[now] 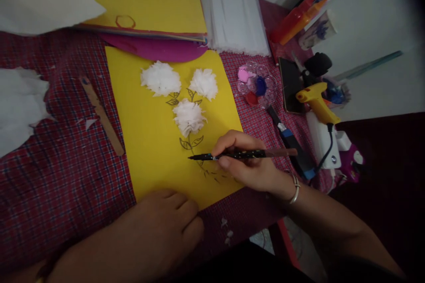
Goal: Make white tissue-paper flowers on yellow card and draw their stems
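Note:
My right hand (249, 159) grips a black felt-tip pen (242, 154) with a brownish rear end. Its tip is over the yellow sheet (149, 159), just left of a drawn stem. Three white crinkled-paper flowers lie on the sheet: an upper-left flower (161, 78), an upper-right flower (203, 84) and a lower flower (190, 117). Dark outlined leaves (191, 142) branch off the stem, with short strokes beneath. My left hand (166, 221) rests at the sheet's lower edge, fingers curled under and fingertips hidden; I see nothing held in it.
A checked cloth (73, 177) covers the table. To the left lie a wooden stick (102, 117) and white paper (20, 106). Rightward are a paint palette (255, 84), a blue-black cutter (292, 143), a phone (290, 84) and a yellow glue gun (317, 97). White strips (232, 13) lie behind.

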Demonstrator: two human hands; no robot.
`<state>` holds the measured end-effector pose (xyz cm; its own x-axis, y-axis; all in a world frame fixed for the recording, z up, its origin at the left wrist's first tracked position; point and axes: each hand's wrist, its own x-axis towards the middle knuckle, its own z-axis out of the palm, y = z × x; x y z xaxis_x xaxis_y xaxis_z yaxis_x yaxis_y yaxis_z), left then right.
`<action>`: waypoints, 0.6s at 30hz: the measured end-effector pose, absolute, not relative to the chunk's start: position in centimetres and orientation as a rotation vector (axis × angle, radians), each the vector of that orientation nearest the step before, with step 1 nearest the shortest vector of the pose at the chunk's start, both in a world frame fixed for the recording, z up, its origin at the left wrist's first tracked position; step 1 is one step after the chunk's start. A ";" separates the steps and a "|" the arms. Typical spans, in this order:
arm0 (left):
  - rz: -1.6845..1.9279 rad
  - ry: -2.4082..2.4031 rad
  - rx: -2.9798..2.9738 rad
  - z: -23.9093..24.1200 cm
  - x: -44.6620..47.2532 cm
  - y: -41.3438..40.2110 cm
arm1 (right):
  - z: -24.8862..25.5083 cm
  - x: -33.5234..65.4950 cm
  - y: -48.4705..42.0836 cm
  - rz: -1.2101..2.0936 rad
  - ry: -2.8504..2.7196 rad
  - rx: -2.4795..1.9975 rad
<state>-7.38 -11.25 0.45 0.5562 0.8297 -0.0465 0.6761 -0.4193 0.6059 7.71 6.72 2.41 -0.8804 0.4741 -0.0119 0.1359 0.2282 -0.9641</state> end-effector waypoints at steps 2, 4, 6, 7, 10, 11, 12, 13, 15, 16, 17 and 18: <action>0.369 1.205 2.215 0.4 -7.4 -11.3 | 2.4 7.7 6.7 1.644 -2.257 -0.564; 0.395 1.195 2.206 0.3 -7.4 -11.3 | 2.2 7.6 6.7 1.621 -2.259 -0.536; 0.413 1.182 2.202 0.2 -7.4 -11.2 | 2.2 7.4 6.7 1.611 -2.264 -0.504; 0.418 1.177 2.204 0.3 -7.4 -11.2 | 2.1 7.4 6.7 1.606 -2.268 -0.491; 0.397 1.181 2.208 0.4 -7.5 -11.1 | 2.1 7.2 6.7 1.588 -2.291 -0.473; 0.386 1.184 2.209 0.5 -7.5 -11.1 | 2.1 7.2 6.7 1.582 -2.297 -0.469; 0.377 1.185 2.208 0.6 -7.5 -11.1 | 2.1 7.2 6.7 1.573 -2.304 -0.463; 0.369 1.186 2.204 0.6 -7.5 -11.1 | 2.1 7.2 6.6 1.566 -2.312 -0.459; 0.357 1.186 2.193 0.7 -7.5 -11.1 | 2.0 7.2 6.7 1.556 -2.323 -0.448; 0.355 1.186 2.188 0.7 -7.5 -11.1 | 2.0 7.2 6.7 1.555 -2.326 -0.443; 0.350 1.185 2.185 0.7 -7.5 -11.1 | 2.1 7.2 6.7 1.556 -2.327 -0.436; 0.346 1.184 2.186 0.6 -7.6 -11.1 | 2.1 7.3 6.7 1.562 -2.327 -0.431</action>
<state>-7.55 -11.14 0.65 0.5637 0.8237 -0.0615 0.6607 -0.4049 0.6321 7.25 6.69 2.09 -0.9084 0.4095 0.0840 0.0774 0.3624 -0.9288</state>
